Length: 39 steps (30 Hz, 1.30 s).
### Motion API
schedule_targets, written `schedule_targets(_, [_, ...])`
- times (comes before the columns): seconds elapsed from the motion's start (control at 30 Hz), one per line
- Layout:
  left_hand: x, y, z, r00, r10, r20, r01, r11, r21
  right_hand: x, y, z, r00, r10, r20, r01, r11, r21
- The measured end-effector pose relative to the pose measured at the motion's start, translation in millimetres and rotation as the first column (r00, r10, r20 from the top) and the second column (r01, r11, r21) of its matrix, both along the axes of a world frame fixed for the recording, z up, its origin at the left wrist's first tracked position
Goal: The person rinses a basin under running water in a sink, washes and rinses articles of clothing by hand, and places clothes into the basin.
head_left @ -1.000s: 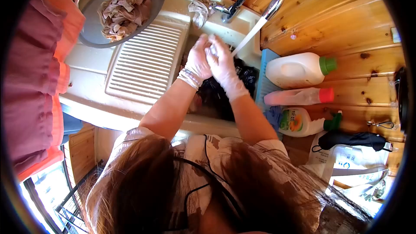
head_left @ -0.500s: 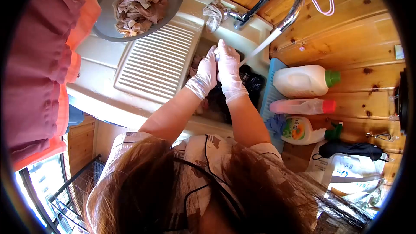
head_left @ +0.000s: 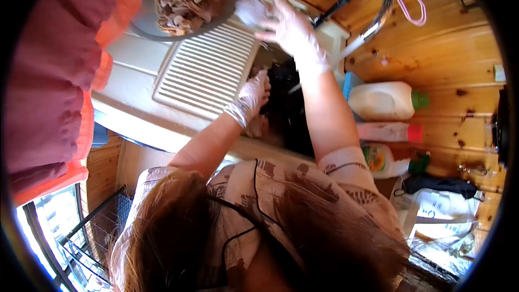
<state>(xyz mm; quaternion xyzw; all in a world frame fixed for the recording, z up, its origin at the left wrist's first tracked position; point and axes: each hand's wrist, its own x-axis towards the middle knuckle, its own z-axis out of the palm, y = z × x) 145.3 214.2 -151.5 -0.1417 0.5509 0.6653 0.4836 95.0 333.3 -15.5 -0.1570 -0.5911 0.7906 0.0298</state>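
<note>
Both my hands wear thin white gloves. My left hand (head_left: 255, 93) is low in the sink, fingers curled at the edge of a wet-looking black cloth (head_left: 284, 78) and closed on it. My right hand (head_left: 292, 28) is raised over the sink's back, fingers spread, holding nothing. Just left of its fingertips is a small crumpled white cloth (head_left: 251, 10), blurred by motion; I cannot tell whether they touch. Water runs from the curved faucet (head_left: 373, 30) into the sink, partly behind my right arm. Pinkish cloth (head_left: 257, 126) shows below my left hand.
A ribbed washboard (head_left: 208, 70) lies left of the basin. Behind it a round grey basin (head_left: 141, 19) holds crumpled pinkish-brown cloths. Along the right stand a white bottle with a green cap (head_left: 381, 100), a pink bottle (head_left: 386, 131) and a spray bottle (head_left: 381, 161). Pink hangers (head_left: 416, 0) hang above.
My hands, together under the water before, are now apart. The right has lifted up and back and opened beside the white cloth; the left has moved lower, and the black cloth has shifted toward it.
</note>
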Motion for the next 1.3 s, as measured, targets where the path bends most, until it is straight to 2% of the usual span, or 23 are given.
schedule_targets(0.03, [-2.4,-4.1,4.8,1.0,0.014,-0.009,-0.014,1.0,0.016,4.1,1.6,1.4,0.997,-0.06,-0.037,0.065,0.987,0.149])
schedule_targets(0.1, [-8.0,-8.2,2.0,0.997,0.072,-0.02,-0.072,0.997,0.027,20.5,31.0,-37.9,0.993,-0.012,0.117,-0.052,0.851,0.523])
schedule_targets(0.13, [-10.1,-10.6,2.3,0.997,0.067,-0.032,-0.067,0.997,0.026,26.2,64.2,-94.8,0.95,-0.007,0.314,-0.239,0.634,0.736])
schedule_targets(0.17, [-12.7,-11.8,3.3,0.997,0.069,-0.045,-0.068,0.997,0.029,59.8,50.0,-93.3,0.88,-0.064,0.47,-0.349,0.583,0.734])
schedule_targets(0.2, [-15.4,-12.0,2.7,0.996,0.075,-0.057,-0.073,0.997,0.031,91.9,54.3,-142.8,0.839,-0.167,0.519,-0.425,0.396,0.814])
schedule_targets(0.23, [-17.5,-12.0,-0.3,0.996,0.078,-0.038,-0.077,0.996,0.044,117.2,28.5,-128.7,0.708,-0.169,0.686,-0.598,0.373,0.709])
schedule_targets(0.27, [-20.0,-11.0,-4.6,0.997,0.08,-0.022,-0.078,0.995,0.057,146.7,20.4,-171.0,0.742,-0.178,0.646,-0.574,0.33,0.75])
schedule_targets(0.43, [-18.5,1.7,-16.9,0.999,-0.03,-0.029,0.032,0.997,0.069,155.3,64.8,-194.4,0.807,-0.275,0.523,-0.355,0.481,0.801])
schedule_targets(0.47, [-15.4,2.7,-10.5,0.998,-0.044,-0.042,0.046,0.998,0.053,154.6,64.4,-170.2,0.853,-0.317,0.414,-0.282,0.388,0.877])
schedule_targets(0.63, [-11.2,20.2,-19.2,0.981,-0.063,0.185,0.065,0.998,-0.005,146.0,88.4,-85.6,0.914,-0.331,0.234,-0.057,0.467,0.883])
schedule_targets(0.7, [-9.5,28.2,-10.4,0.928,-0.08,0.364,0.059,0.996,0.069,144.3,81.2,-46.1,0.956,-0.283,0.075,0.086,0.514,0.853])
schedule_targets(0.73, [-12.2,38.7,-48.3,0.868,-0.168,0.468,0.059,0.969,0.239,145.6,91.1,-55.5,0.959,-0.284,-0.006,0.197,0.647,0.737])
schedule_targets(0.8, [-2.3,47.3,-20.4,0.795,-0.131,0.592,-0.024,0.969,0.247,140.8,94.5,-48.5,0.909,-0.397,-0.124,0.409,0.804,0.432])
schedule_targets(0.87, [7.7,60.6,-6.7,0.724,-0.119,0.679,-0.121,0.948,0.295,141.7,73.9,-19.3,0.799,-0.59,-0.12,0.6,0.796,0.08])
schedule_targets(0.97, [4.6,75.9,-3.6,0.736,-0.282,0.615,-0.249,0.732,0.635,154.1,83.4,-1.1,0.781,-0.624,0.038,0.604,0.738,-0.3])
schedule_targets(1.0, [1.4,83.1,2.3,0.756,-0.276,0.594,-0.304,0.656,0.691,171.4,114.5,-34.3,0.729,-0.675,0.113,0.684,0.717,-0.137])
schedule_targets(1.03, [-4.1,90.8,6.6,0.778,-0.202,0.594,-0.309,0.701,0.643,183.8,113.0,-50.8,0.82,-0.562,-0.107,0.572,0.796,0.199])
schedule_targets(1.07, [-10.0,97.4,9.8,0.808,-0.179,0.562,-0.311,0.68,0.664,196.2,111.3,-67.1,0.85,-0.429,-0.305,0.526,0.685,0.504])
schedule_targets(1.1, [-16.0,104.5,13.1,0.835,-0.156,0.528,-0.312,0.656,0.687,203.8,85.5,-52.5,0.867,-0.265,-0.423,0.497,0.378,0.781])
schedule_targets(1.13, [-24.2,108.3,11.9,0.846,-0.115,0.521,-0.329,0.656,0.679,209.8,87.1,-52.9,0.84,-0.487,-0.237,0.542,0.762,0.355])
schedule_targets(1.17, [-26.2,97.1,45.1,0.886,-0.047,0.462,-0.267,0.762,0.59,216.8,92.9,-57.5,0.833,-0.552,0.046,0.547,0.807,-0.223])
schedule_targets(1.2, [-29.0,94.4,53.0,0.902,-0.061,0.427,-0.209,0.805,0.556,236.3,126.1,-111.1,0.887,-0.443,0.126,0.46,0.871,-0.173])
schedule_targets(1.3, [-26.8,90.2,62.3,0.923,-0.191,0.333,-0.066,0.776,0.627,227.7,79.8,-74.0,0.928,-0.364,0.082,0.36,0.814,-0.455])
